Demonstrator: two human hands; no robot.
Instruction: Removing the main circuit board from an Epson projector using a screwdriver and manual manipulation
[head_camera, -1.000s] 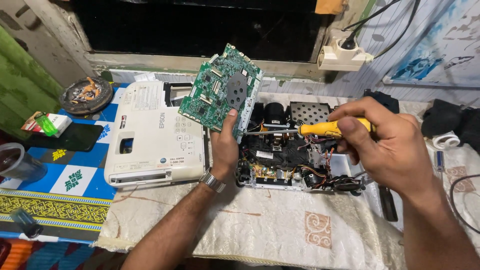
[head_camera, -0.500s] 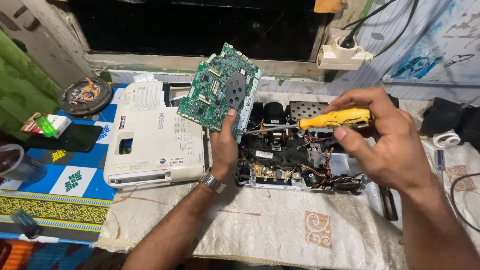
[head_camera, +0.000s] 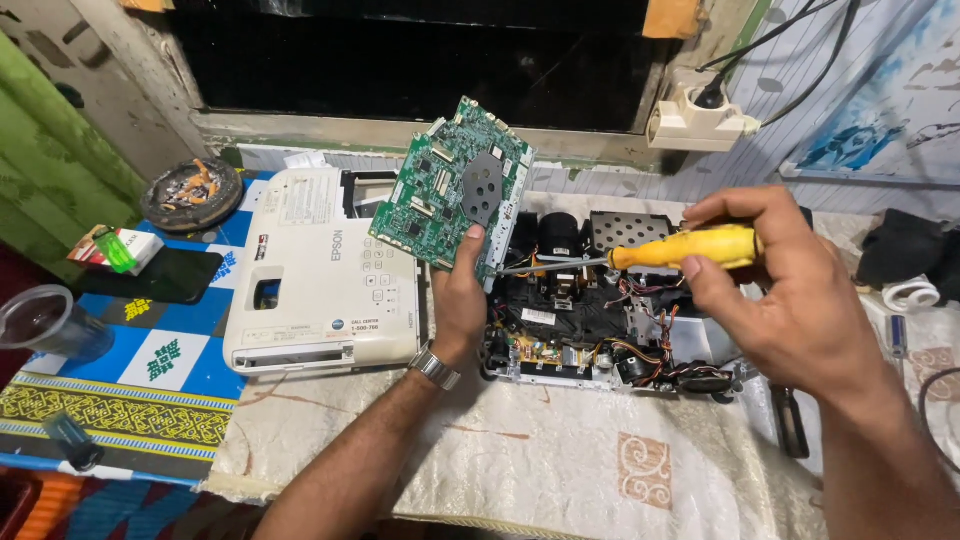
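At the far left edge, about nine o'clock from the open machine, a clear plastic cup (head_camera: 45, 322) and a dark phone (head_camera: 150, 277) lie on the blue patterned cloth (head_camera: 170, 350), with a round ashtray (head_camera: 190, 192) behind them toward ten o'clock. Next comes the white projector cover (head_camera: 320, 280), lying flat just left of the work. The left hand (head_camera: 462, 300) is closed around the lower edge of the green circuit board (head_camera: 455, 192), thumb on its face, holding it tilted up at about twelve o'clock over the left end of the opened projector body (head_camera: 600, 320). Since a second ago the board has hardly moved, while the screwdriver (head_camera: 640, 255) has risen and levelled: its shaft now lies nearly flat, tip pointing to nine o'clock and almost touching the board's lower right edge. My guess is the work has shifted from the chassis to the lifted board. The right hand (head_camera: 790, 300) is wrapped around the yellow handle, fingers curled shut over it. Room is tight between board, tip and the tangle of wires below; the cream cloth (head_camera: 600, 470) at six o'clock is open. At three o'clock sit a small white roll (head_camera: 910, 293) and a dark bundle (head_camera: 905, 250), and a power strip (head_camera: 700, 120) hangs at one o'clock, so sideways travel there is limited.
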